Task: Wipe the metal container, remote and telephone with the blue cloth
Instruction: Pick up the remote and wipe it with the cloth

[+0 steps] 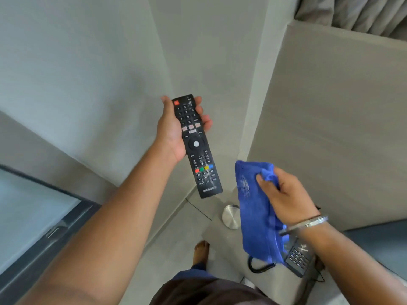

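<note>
so the left hand (176, 130) has its fingers wrapped round the black remote (196, 146) held up, right hand (284, 194) pinching the blue cloth (255, 208) just beside it, looks like remote's mid-wipe while metal container (230, 216) and telephone (297, 258) wait on the desk (222, 243) below

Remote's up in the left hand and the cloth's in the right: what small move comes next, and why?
Probably bring the blue cloth up and left onto the remote's button face. The left hand holds the remote button side up, apart from the cloth, which the right hand grips lower right, above the telephone. White smears seem to show near its coloured buttons.
</note>
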The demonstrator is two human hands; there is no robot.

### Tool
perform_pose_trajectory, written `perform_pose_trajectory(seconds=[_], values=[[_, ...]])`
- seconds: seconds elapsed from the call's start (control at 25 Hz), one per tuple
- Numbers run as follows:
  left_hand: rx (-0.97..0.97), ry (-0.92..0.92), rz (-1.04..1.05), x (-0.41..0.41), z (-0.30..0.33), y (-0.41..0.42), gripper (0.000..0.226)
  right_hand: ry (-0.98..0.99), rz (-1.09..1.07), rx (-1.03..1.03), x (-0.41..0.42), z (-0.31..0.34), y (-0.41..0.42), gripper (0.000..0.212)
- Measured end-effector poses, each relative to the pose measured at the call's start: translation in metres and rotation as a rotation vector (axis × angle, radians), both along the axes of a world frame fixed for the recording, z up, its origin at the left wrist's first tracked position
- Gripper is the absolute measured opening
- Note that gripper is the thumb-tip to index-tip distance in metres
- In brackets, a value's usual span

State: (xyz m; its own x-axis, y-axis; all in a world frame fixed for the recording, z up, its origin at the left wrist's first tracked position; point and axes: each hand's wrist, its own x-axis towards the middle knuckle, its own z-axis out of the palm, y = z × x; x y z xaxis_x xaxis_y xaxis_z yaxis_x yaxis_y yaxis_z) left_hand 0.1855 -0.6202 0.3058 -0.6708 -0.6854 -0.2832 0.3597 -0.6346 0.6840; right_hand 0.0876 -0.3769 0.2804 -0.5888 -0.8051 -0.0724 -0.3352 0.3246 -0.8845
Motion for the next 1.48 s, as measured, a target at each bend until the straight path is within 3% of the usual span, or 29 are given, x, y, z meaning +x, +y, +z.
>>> perform_pose_trajectory(seconds=[0.12,0.32,0.4,0.52,0.64,0.72,0.76,0.84,0.92,0.96,1.04,1.12,1.24,1.32,1.48], values=[[-0.074,-0.039,-0.094,0.012,0.014,0.041,0.081,-0.041,0.013,-0.154,0.001,0.037,-0.002,0.015],[-0.259,-0.113,-0.156,0.018,0.041,0.079,0.08,0.292,-0.009,-0.339,0.026,0.113,-0.024,0.015],[-0.262,-0.059,-0.156,0.014,0.049,0.086,0.073,0.468,-0.023,-0.275,0.043,0.131,-0.044,0.013],[-0.24,0.027,-0.163,0.016,0.055,0.078,0.072,0.697,-0.026,-0.143,0.071,0.135,-0.073,0.029],[-0.219,0.116,-0.142,0.03,0.063,0.045,0.076,0.784,0.12,-0.173,0.098,0.121,-0.075,0.039],[-0.235,0.157,-0.075,0.036,0.069,0.018,0.073,0.857,0.243,-0.124,0.112,0.102,-0.068,0.033],[-0.275,0.15,-0.054,0.038,0.071,0.007,0.072,0.819,0.28,-0.081,0.118,0.092,-0.063,0.031],[-0.346,0.111,-0.107,0.044,0.072,-0.011,0.073,0.527,0.202,-0.027,0.119,0.08,-0.059,0.026],[-0.36,0.057,-0.215,0.052,0.066,-0.017,0.075,0.188,-0.05,-0.141,0.102,0.079,-0.058,0.019],[-0.362,0.037,-0.261,0.056,0.062,-0.016,0.076,0.137,-0.205,-0.225,0.092,0.087,-0.057,0.019],[-0.368,0.022,-0.322,0.06,0.058,-0.004,0.079,0.289,-0.407,-0.371,0.081,0.111,-0.06,0.024],[-0.357,0.04,-0.332,0.059,0.06,0.014,0.079,0.489,-0.39,-0.447,0.09,0.136,-0.073,0.021],[-0.44,-0.062,-0.273,0.053,0.066,0.041,0.066,0.684,-0.239,-0.253,0.106,0.147,-0.096,0.035],[-0.45,-0.097,-0.229,0.049,0.071,0.051,0.064,0.701,-0.181,-0.164,0.107,0.148,-0.1,0.036],[-0.443,0.072,-0.173,0.041,0.084,0.055,0.081,0.767,-0.082,-0.197,0.109,0.141,-0.077,0.042]])
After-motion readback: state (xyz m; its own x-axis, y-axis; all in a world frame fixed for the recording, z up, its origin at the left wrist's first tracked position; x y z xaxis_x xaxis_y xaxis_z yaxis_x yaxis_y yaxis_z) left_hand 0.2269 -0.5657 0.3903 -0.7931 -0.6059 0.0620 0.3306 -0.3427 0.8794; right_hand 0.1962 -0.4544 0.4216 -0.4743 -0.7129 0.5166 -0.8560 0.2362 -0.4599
